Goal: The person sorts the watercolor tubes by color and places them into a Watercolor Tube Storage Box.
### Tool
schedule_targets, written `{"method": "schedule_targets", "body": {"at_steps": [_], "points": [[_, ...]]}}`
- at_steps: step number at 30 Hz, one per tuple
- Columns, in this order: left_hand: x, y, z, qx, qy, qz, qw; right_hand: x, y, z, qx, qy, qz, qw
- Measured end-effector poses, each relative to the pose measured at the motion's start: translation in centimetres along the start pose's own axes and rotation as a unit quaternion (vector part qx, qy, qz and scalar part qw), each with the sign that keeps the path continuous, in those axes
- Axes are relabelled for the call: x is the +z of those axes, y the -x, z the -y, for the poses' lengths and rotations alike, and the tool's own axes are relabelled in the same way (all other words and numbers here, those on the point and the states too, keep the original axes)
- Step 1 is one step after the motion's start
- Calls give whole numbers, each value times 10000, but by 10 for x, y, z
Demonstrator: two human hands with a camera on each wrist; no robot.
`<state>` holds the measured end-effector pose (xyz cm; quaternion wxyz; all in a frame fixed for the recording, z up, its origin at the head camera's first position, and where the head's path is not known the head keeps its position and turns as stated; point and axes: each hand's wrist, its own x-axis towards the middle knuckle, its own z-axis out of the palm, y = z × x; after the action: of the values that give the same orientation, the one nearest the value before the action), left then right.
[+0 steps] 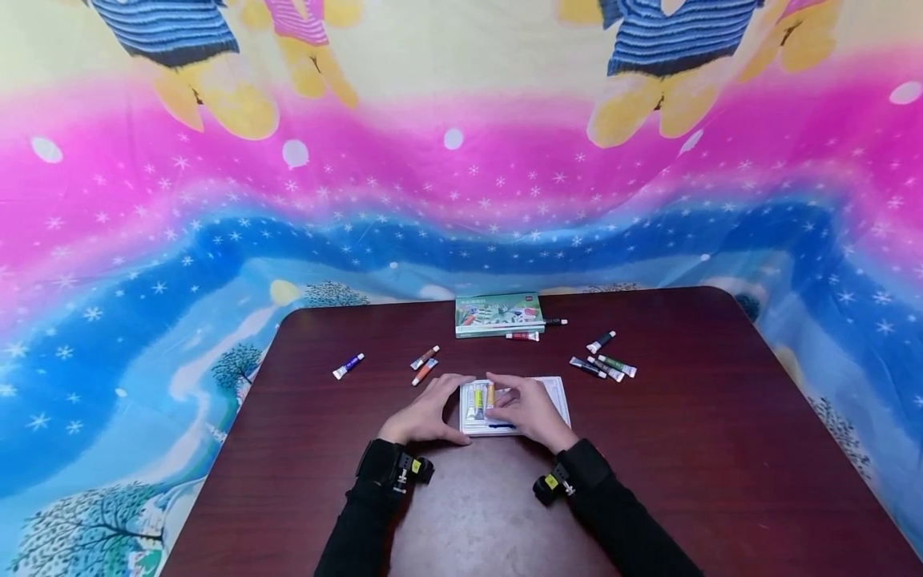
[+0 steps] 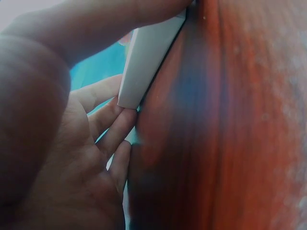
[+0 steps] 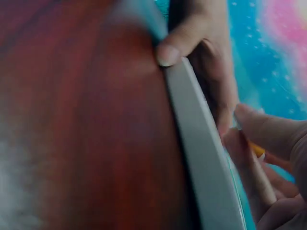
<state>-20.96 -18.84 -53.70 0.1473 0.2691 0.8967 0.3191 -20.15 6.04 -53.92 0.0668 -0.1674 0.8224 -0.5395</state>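
The right hand (image 1: 532,410) pinches an orange tube (image 1: 491,394) (yellow tube (image 1: 478,404) beside its fingertips). The left hand (image 1: 427,413), spread, grips the white tray (image 1: 557,396).

We see a white tray (image 1: 555,401), a yellow tube (image 1: 478,401), a yellow-orange tube (image 1: 491,395), a reddish-brown, wood-grained bench (image 1: 721,449), a purple-blue tube (image 1: 349,366), a green box (image 1: 497,314) bearing a multicoloured print, black sleeves (image 1: 351,529), and a pink-and-blue backdrop (image 1: 461,188) patterned with white snowflakes.

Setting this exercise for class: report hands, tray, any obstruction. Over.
Left hand gripping white tray at its left end. Right hand pinching orange-yellow tube. Yellow tube lying in tray. No obstruction seen.
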Motion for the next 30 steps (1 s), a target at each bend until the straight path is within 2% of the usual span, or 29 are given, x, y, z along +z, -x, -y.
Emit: {"method": "schedule_targets", "body": {"at_steps": [7,15,20,25,30], "points": [[0,-1,0,36,1,-34,10000,8,-3,-6,-295,406,-109,9987],[1,0,0,-48,89,-48,9999,10,-4,-6,-228,604,22,9979],[1,0,-1,-66,146,-85,9998,10,-5,-7,-193,941,-23,9954],[1,0,-1,-31,152,-74,9999,11,-4,-6,-297,1400,-88,9897],[1,0,-1,-65,133,-62,9999,11,-2,-3,-450,1940,6,9800]]}}
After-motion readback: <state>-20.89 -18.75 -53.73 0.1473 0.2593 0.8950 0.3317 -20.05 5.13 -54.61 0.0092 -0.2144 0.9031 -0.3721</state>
